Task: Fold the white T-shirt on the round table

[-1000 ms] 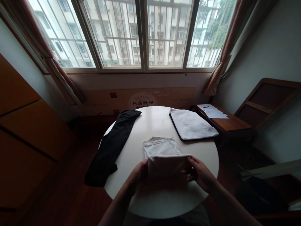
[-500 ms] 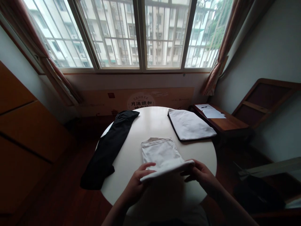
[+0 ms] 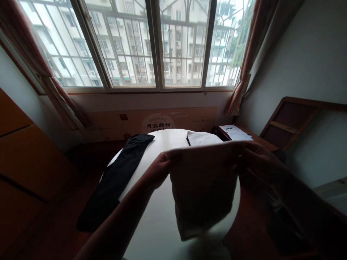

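A folded white garment [image 3: 203,187] hangs in the air above the round white table [image 3: 151,216], its near side dark in shadow. My left hand [image 3: 159,168] grips its top left corner. At the top right corner my right hand [image 3: 249,155] is closed on the same edge, its fingers partly lost in shadow. Behind the raised cloth, a folded white garment [image 3: 202,138] with a dark layer beneath it lies on the table, mostly hidden. A black folded garment [image 3: 119,177] lies along the table's left side, overhanging the edge, with my left forearm passing near it.
To the right stands a low wooden side table [image 3: 260,142] with papers [image 3: 237,134] and a pen on it. A wooden chair frame [image 3: 292,115] leans by the right wall. Orange cabinets [image 3: 21,159] are on the left, and a printed cardboard panel [image 3: 108,124] is below the window.
Both hands have lifted the white garment off the table, raising its edge and moving slightly right, so it hangs down and covers much of the other white garment. The view has tilted up slightly.
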`<action>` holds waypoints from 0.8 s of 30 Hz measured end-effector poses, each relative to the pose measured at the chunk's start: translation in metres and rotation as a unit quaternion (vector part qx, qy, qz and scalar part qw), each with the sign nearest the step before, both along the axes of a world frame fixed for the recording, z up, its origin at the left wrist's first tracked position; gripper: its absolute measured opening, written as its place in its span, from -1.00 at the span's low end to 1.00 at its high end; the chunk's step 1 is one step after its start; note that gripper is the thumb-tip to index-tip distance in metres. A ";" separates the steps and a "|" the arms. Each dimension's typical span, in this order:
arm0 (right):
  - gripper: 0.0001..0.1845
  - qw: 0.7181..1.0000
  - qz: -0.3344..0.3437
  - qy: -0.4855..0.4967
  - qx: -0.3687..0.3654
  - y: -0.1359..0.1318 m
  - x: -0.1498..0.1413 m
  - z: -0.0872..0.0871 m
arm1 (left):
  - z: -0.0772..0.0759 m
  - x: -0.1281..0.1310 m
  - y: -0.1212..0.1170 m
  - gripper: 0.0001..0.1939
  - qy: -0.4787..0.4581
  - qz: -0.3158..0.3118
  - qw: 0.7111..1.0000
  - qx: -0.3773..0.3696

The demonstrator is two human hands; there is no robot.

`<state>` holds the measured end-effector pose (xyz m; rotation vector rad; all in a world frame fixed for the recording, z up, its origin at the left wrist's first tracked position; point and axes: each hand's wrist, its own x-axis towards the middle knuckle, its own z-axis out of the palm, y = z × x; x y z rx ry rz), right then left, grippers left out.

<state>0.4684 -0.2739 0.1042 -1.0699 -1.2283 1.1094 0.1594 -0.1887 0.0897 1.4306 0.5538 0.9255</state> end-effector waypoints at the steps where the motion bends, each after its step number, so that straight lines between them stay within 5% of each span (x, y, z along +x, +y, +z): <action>1: -0.44 1.000 -0.010 0.004 0.006 0.010 0.008 0.011 | 0.009 0.013 0.014 -0.53 -0.017 -0.014 0.999 -0.025; 5: -0.64 0.998 -0.054 0.014 0.021 0.059 0.042 0.044 | 0.040 0.064 0.075 -0.65 -0.050 -0.057 0.995 -0.072; 10: -0.83 0.996 -0.064 0.032 0.062 0.139 0.084 0.067 | 0.075 0.122 0.158 -0.75 -0.022 -0.057 0.998 -0.032; 15: -0.92 0.988 -0.079 0.056 0.118 0.214 0.124 0.063 | 0.092 0.171 0.229 -0.76 0.041 0.021 0.985 0.166; 17: -0.91 0.986 -0.084 0.067 0.128 0.232 0.139 0.042 | 0.080 0.184 0.243 -0.75 0.089 0.065 0.955 0.277; 19: -0.90 0.987 -0.083 0.070 0.119 0.239 0.153 0.007 | 0.053 0.190 0.246 -0.72 0.136 0.076 0.919 0.361; 21: -0.87 0.992 -0.080 0.033 0.091 0.234 0.164 -0.038 | 0.011 0.190 0.238 -0.70 0.189 0.044 0.882 0.430; 24: -0.75 0.986 -0.062 -0.149 0.032 0.211 0.175 -0.111 | -0.069 0.176 0.213 -0.72 0.282 -0.039 0.805 0.520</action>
